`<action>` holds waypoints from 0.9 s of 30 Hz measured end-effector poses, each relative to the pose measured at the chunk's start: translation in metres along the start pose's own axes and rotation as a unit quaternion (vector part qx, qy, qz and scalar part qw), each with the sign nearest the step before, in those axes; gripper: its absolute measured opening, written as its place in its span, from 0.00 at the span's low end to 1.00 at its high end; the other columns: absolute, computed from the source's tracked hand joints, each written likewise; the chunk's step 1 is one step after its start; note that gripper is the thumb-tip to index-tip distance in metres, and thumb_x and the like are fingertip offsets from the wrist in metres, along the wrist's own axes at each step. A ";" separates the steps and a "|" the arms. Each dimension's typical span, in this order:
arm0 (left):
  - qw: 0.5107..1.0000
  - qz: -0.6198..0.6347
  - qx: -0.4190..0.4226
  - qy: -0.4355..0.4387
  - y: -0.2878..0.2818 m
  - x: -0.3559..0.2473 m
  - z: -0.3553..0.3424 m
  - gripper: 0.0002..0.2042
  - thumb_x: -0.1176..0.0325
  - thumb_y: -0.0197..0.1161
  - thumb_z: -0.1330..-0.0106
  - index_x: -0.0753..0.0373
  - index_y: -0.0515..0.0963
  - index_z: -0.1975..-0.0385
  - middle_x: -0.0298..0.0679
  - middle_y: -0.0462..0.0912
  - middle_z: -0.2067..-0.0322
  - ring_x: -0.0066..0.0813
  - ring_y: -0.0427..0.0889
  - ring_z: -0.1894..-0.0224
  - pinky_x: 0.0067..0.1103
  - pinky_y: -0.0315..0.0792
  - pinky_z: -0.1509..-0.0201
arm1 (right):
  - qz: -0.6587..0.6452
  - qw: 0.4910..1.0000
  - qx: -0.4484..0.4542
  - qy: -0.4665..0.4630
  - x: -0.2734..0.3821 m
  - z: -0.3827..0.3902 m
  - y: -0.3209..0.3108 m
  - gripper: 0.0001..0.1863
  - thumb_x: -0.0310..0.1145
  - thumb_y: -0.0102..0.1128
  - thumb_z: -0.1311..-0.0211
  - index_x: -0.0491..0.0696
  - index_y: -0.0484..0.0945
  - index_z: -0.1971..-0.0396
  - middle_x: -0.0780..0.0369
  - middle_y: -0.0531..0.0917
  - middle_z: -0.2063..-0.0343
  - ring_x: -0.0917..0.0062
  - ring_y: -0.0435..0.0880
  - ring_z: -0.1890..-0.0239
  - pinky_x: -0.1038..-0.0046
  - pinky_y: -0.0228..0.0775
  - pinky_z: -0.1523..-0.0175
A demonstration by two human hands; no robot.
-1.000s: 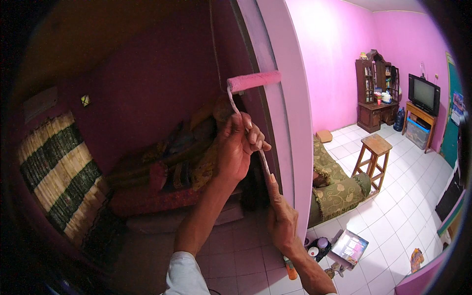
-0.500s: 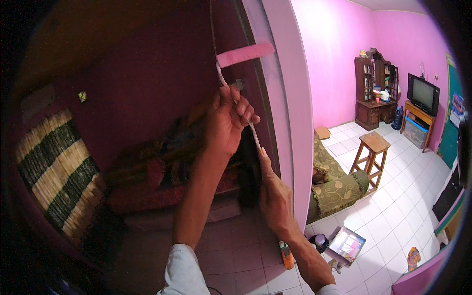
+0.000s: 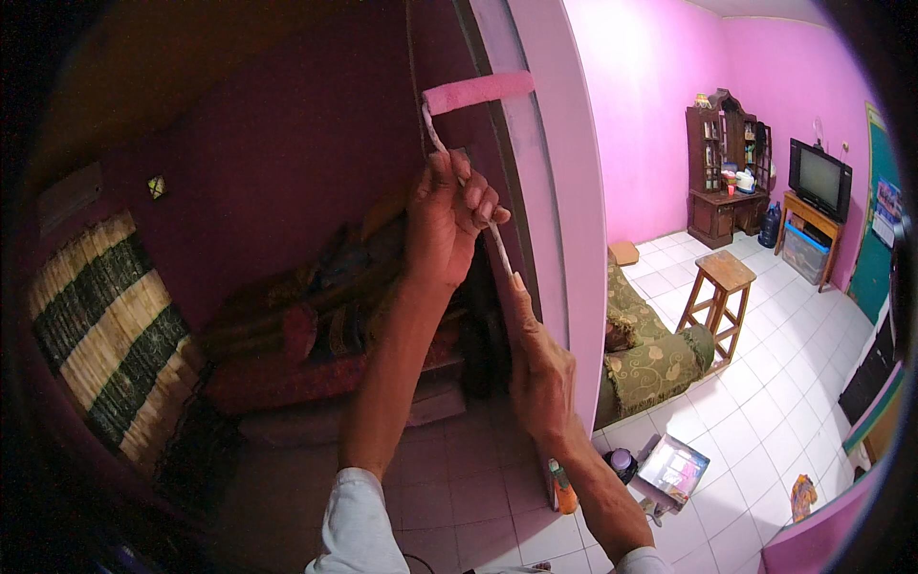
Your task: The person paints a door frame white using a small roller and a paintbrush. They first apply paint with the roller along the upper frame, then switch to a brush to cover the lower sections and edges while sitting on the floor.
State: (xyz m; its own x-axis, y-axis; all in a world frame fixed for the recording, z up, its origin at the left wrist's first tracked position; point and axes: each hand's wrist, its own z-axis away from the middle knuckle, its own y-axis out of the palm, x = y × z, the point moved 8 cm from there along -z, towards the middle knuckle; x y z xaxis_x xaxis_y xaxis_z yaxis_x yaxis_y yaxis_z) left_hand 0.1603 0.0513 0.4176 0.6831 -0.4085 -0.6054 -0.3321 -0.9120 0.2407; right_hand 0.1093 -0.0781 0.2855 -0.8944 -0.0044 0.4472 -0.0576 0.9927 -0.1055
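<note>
A pink paint roller point(image 3: 478, 92) on a long pale handle presses against the edge of a pink wall end point(image 3: 545, 191). My left hand point(image 3: 448, 218) grips the handle high up, just below the roller's wire frame. My right hand point(image 3: 540, 368) holds the lower part of the same handle, thumb pointing up along it. Both forearms rise from the lower edge in white sleeves.
A dim room with a dark pink wall, a bed with red bedding point(image 3: 316, 354) and a striped mat point(image 3: 96, 335) lies left. Right: a green patterned sofa point(image 3: 650, 354), a wooden stool point(image 3: 719, 287), a cabinet point(image 3: 722, 163), a television point(image 3: 820, 177). Paint pots and a tray point(image 3: 669, 469) sit on the white tiles.
The roller rose up the wall edge, then came back down a little. Both hands followed it and the view shifted slightly.
</note>
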 end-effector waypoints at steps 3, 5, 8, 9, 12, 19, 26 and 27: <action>1.000 -0.001 -0.020 -0.010 -0.004 0.004 0.006 0.15 0.51 0.52 0.28 0.56 0.73 0.69 0.31 0.71 0.82 0.24 0.75 0.76 0.29 0.76 0.68 | 0.020 1.000 -0.006 -0.009 -0.007 0.006 0.003 0.47 0.10 0.50 0.51 0.57 0.53 0.28 0.59 0.67 0.81 0.69 0.72 0.81 0.63 0.66 0.75; 0.999 -0.003 -0.041 -0.020 -0.010 0.011 0.019 0.15 0.52 0.52 0.28 0.56 0.73 0.69 0.31 0.71 0.82 0.24 0.75 0.76 0.29 0.76 0.68 | 0.031 1.000 -0.004 -0.007 -0.012 0.019 0.006 0.47 0.11 0.51 0.51 0.57 0.53 0.28 0.60 0.68 0.82 0.70 0.72 0.81 0.63 0.66 0.75; 0.998 0.013 -0.060 -0.035 -0.010 0.029 0.041 0.14 0.52 0.52 0.28 0.56 0.72 0.69 0.30 0.71 0.82 0.24 0.75 0.77 0.28 0.76 0.68 | 0.035 0.999 0.002 0.008 -0.014 0.040 0.001 0.46 0.12 0.52 0.50 0.56 0.54 0.29 0.60 0.68 0.82 0.71 0.71 0.82 0.64 0.66 0.76; 0.997 0.015 -0.066 -0.040 -0.011 0.032 0.050 0.14 0.52 0.52 0.28 0.56 0.72 0.69 0.30 0.71 0.82 0.24 0.75 0.77 0.28 0.76 0.68 | 0.025 1.000 0.006 0.014 -0.015 0.047 0.002 0.46 0.12 0.53 0.50 0.56 0.54 0.29 0.60 0.67 0.82 0.71 0.71 0.82 0.65 0.66 0.77; 0.997 0.012 -0.064 -0.048 -0.014 0.044 0.071 0.15 0.51 0.52 0.28 0.55 0.71 0.70 0.30 0.70 0.82 0.23 0.74 0.78 0.30 0.78 0.69 | 0.028 0.999 0.024 0.035 -0.016 0.070 0.001 0.45 0.12 0.53 0.49 0.56 0.55 0.29 0.61 0.67 0.82 0.72 0.70 0.82 0.66 0.65 0.77; 1.000 0.024 0.013 -0.005 0.015 0.019 0.037 0.15 0.52 0.51 0.28 0.57 0.72 0.68 0.30 0.72 0.81 0.24 0.76 0.77 0.28 0.77 0.68 | 0.029 0.999 0.033 0.021 -0.001 0.039 -0.015 0.45 0.11 0.51 0.50 0.56 0.55 0.29 0.60 0.65 0.82 0.71 0.71 0.81 0.65 0.66 0.75; 0.996 0.028 0.081 0.013 0.024 -0.009 -0.020 0.12 0.55 0.52 0.28 0.56 0.73 0.66 0.31 0.73 0.79 0.23 0.76 0.74 0.26 0.75 0.64 | 0.016 1.000 0.010 0.009 0.007 -0.018 -0.013 0.43 0.10 0.48 0.48 0.54 0.56 0.30 0.54 0.70 0.68 0.63 0.75 0.68 0.62 0.68 0.62; 0.997 0.025 0.077 0.014 0.022 -0.009 -0.021 0.12 0.55 0.53 0.28 0.56 0.73 0.66 0.30 0.73 0.79 0.23 0.76 0.74 0.26 0.74 0.64 | 0.011 0.999 0.023 0.030 0.008 -0.020 -0.013 0.41 0.10 0.48 0.46 0.52 0.57 0.30 0.51 0.72 0.55 0.59 0.76 0.56 0.63 0.70 0.54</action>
State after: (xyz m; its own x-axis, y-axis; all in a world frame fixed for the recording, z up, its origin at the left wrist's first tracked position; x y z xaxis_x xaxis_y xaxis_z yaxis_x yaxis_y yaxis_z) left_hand 0.1605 0.0336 0.4445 0.6799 -0.4563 -0.5741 -0.4610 -0.8748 0.1494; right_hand 0.1121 -0.0884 0.3079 -0.8672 0.0262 0.4972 -0.0600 0.9859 -0.1564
